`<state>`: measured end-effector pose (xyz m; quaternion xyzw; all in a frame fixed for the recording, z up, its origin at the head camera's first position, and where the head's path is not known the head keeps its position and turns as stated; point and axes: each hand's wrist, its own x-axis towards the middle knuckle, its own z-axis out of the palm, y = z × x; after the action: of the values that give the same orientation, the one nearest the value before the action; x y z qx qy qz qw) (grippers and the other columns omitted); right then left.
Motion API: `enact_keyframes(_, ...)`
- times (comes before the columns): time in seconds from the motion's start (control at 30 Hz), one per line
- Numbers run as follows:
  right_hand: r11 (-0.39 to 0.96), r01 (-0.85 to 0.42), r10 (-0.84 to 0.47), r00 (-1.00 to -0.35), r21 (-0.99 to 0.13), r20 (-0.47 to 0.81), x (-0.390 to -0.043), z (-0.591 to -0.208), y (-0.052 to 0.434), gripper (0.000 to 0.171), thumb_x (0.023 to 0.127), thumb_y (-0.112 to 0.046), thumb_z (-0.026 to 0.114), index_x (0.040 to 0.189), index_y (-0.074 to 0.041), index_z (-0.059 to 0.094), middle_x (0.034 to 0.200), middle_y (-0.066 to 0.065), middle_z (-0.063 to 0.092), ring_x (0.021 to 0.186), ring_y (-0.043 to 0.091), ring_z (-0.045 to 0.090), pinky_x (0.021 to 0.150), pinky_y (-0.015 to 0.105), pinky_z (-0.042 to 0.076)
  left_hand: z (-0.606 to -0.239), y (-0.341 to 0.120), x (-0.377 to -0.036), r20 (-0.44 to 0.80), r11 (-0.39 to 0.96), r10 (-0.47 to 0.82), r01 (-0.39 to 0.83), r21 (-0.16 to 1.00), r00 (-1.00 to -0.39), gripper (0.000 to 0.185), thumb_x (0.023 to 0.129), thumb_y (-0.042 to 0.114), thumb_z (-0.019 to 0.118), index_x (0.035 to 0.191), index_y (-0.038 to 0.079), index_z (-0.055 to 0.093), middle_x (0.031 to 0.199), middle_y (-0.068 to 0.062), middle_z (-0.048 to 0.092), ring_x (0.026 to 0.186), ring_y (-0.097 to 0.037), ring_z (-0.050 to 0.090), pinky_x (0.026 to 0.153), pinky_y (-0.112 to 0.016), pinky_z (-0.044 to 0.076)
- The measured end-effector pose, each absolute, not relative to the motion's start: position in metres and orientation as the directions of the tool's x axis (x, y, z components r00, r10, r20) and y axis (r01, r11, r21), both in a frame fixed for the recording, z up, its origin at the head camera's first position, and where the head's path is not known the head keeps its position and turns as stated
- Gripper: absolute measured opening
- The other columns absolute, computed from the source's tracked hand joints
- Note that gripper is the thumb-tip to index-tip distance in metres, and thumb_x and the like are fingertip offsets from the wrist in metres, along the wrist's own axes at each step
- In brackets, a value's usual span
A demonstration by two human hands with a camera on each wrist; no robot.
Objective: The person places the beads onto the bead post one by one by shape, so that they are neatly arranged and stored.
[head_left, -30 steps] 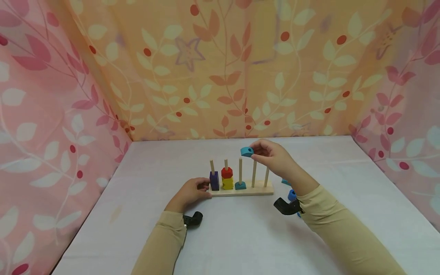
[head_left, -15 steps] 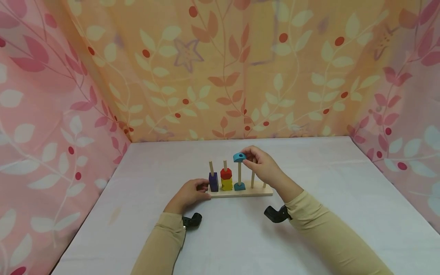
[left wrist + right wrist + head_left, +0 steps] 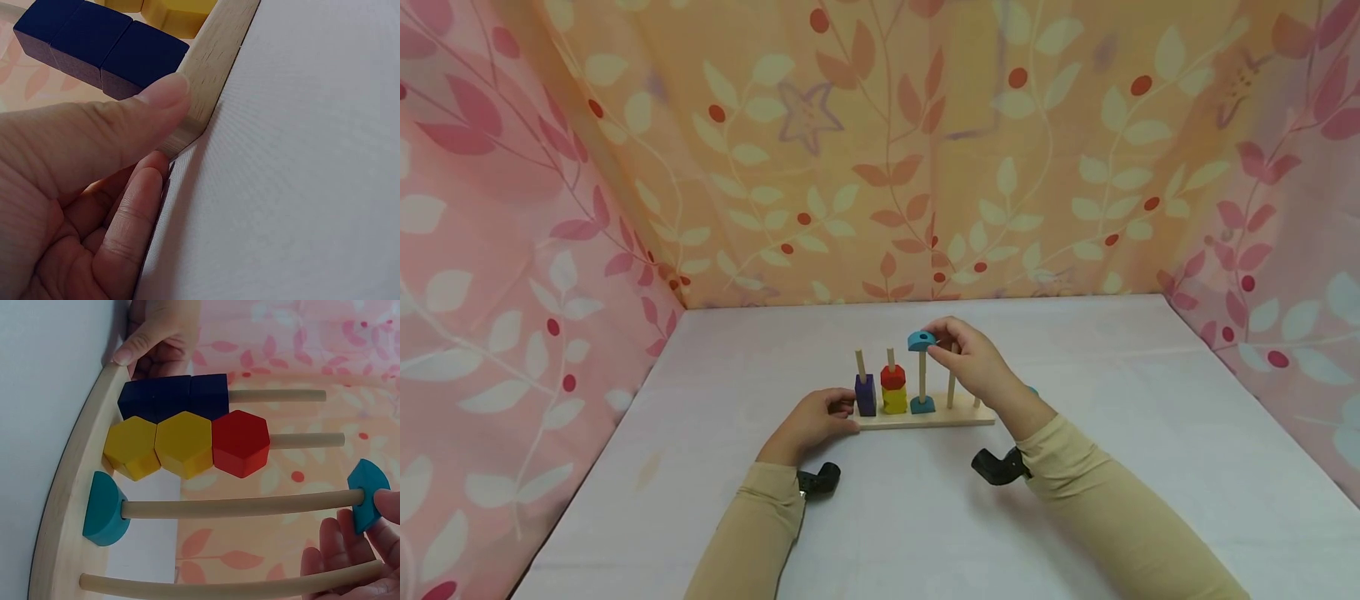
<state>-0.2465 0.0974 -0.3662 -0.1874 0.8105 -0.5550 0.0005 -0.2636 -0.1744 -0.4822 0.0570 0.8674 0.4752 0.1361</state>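
Note:
A wooden peg board (image 3: 925, 420) stands on the white table (image 3: 887, 517) with several upright pegs. The first peg carries dark blue blocks (image 3: 866, 395). The second carries yellow blocks (image 3: 161, 446) under a red hexagon (image 3: 892, 377). A teal half-round block (image 3: 922, 406) sits at the foot of the third peg. My right hand (image 3: 973, 360) pinches another teal half-round block (image 3: 921, 340) (image 3: 366, 494), threaded on the tip of that third peg. My left hand (image 3: 816, 417) grips the board's left end (image 3: 209, 69), thumb (image 3: 119, 125) on top.
Floral curtains (image 3: 880, 150) close in the table at the back and both sides. A bit of a blue piece (image 3: 1032, 390) shows on the table behind my right wrist. Black camera mounts (image 3: 996, 467) sit on both wrists.
My right hand has carried the teal half-round block left and down, from above the fourth peg to the tip of the third peg. My left hand has stayed on the board's end.

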Motion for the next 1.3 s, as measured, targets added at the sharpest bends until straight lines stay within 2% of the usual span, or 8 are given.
enact_keyframes(0.13, 0.322, -0.291, -0.301, -0.934, -0.901, 0.194, -0.246, -0.368, 0.097, 0.024, 0.09, -0.01, 0.056, 0.114, -0.007, 0.054, 0.098, 0.01, 0.054, 0.084, 0.024, 0.048, 0.073, 0.029, 0.044, -0.481, -0.174, -0.263, -0.174, 0.539, 0.231, -0.023, 0.842, -0.957, 0.052, 0.07, 0.019, 0.079, 0.118, 0.014, 0.06, 0.102, 0.001, 0.062, 0.094, -0.014, 0.055, 0.09, -0.036, 0.044)
enact_keyframes(0.23, 0.338, -0.264, -0.281, -0.944, -0.903, 0.171, -0.246, -0.37, 0.097, 0.029, 0.09, -0.01, 0.057, 0.118, -0.009, 0.052, 0.103, 0.01, 0.054, 0.09, 0.023, 0.05, 0.079, 0.031, 0.046, -0.48, -0.174, -0.262, -0.169, 0.538, 0.233, -0.018, 0.843, -0.958, 0.051, 0.07, 0.018, 0.079, 0.118, 0.014, 0.06, 0.101, 0.001, 0.062, 0.094, -0.015, 0.055, 0.09, -0.036, 0.044)
enact_keyframes(0.4, 0.3, -0.221, -0.254, -0.956, -0.928, 0.145, -0.246, -0.376, 0.096, 0.048, 0.09, -0.008, 0.057, 0.133, -0.009, 0.037, 0.111, 0.014, 0.052, 0.099, 0.024, 0.052, 0.089, 0.037, 0.045, -0.48, -0.174, -0.262, -0.174, 0.539, 0.23, -0.024, 0.842, -0.957, 0.052, 0.07, 0.019, 0.079, 0.118, 0.014, 0.06, 0.103, 0.001, 0.062, 0.095, -0.014, 0.055, 0.091, -0.037, 0.044)
enact_keyframes(0.57, 0.256, -0.193, -0.233, -0.963, -0.947, 0.133, -0.246, -0.384, 0.095, 0.056, 0.089, -0.006, 0.057, 0.137, -0.01, 0.028, 0.112, 0.015, 0.051, 0.098, 0.025, 0.052, 0.091, 0.038, 0.044, -0.479, -0.173, -0.261, -0.177, 0.537, 0.229, -0.027, 0.843, -0.957, 0.052, 0.07, 0.019, 0.079, 0.118, 0.014, 0.06, 0.103, 0.001, 0.062, 0.095, -0.014, 0.055, 0.091, -0.036, 0.044)
enact_keyframes(0.77, 0.27, -0.137, -0.197, -0.977, -0.953, 0.085, -0.247, -0.397, 0.093, 0.05, 0.089, -0.007, 0.058, 0.132, -0.013, 0.035, 0.111, 0.012, 0.053, 0.098, 0.024, 0.052, 0.091, 0.036, 0.045, -0.478, -0.173, -0.261, -0.179, 0.54, 0.224, -0.031, 0.841, -0.958, 0.051, 0.071, 0.018, 0.079, 0.118, 0.014, 0.06, 0.102, 0.001, 0.062, 0.095, -0.014, 0.055, 0.091, -0.036, 0.044)
enact_keyframes(1.0, 0.26, -0.05, -0.149, -0.989, -0.964, 0.011, -0.245, -0.412, 0.09, 0.029, 0.088, -0.008, 0.06, 0.114, -0.004, 0.049, 0.108, 0.015, 0.052, 0.097, 0.024, 0.051, 0.094, 0.039, 0.04, -0.479, -0.174, -0.262, -0.178, 0.547, 0.222, -0.029, 0.837, -0.958, 0.051, 0.07, 0.017, 0.079, 0.117, 0.014, 0.06, 0.101, 0.002, 0.062, 0.094, -0.014, 0.055, 0.09, -0.036, 0.044)
enact_keyframes(1.13, 0.255, -0.037, -0.133, -0.991, -0.966, 0.002, -0.245, -0.419, 0.089, 0.028, 0.086, -0.007, 0.062, 0.111, -0.001, 0.051, 0.108, 0.017, 0.053, 0.097, 0.024, 0.051, 0.094, 0.04, 0.041, -0.481, -0.174, -0.262, -0.173, 0.55, 0.222, -0.023, 0.835, -0.96, 0.05, 0.07, 0.017, 0.079, 0.117, 0.014, 0.061, 0.1, 0.002, 0.062, 0.093, -0.014, 0.055, 0.09, -0.035, 0.044)
enact_keyframes(1.3, 0.299, -0.037, -0.1, -0.995, -0.954, 0.007, -0.247, -0.428, 0.088, 0.026, 0.084, -0.006, 0.065, 0.107, -0.003, 0.054, 0.102, 0.013, 0.056, 0.093, 0.024, 0.053, 0.09, 0.039, 0.042, -0.481, -0.174, -0.263, -0.179, 0.546, 0.223, -0.029, 0.838, -0.958, 0.051, 0.07, 0.019, 0.079, 0.117, 0.015, 0.061, 0.101, 0.002, 0.062, 0.094, -0.014, 0.055, 0.09, -0.035, 0.044)
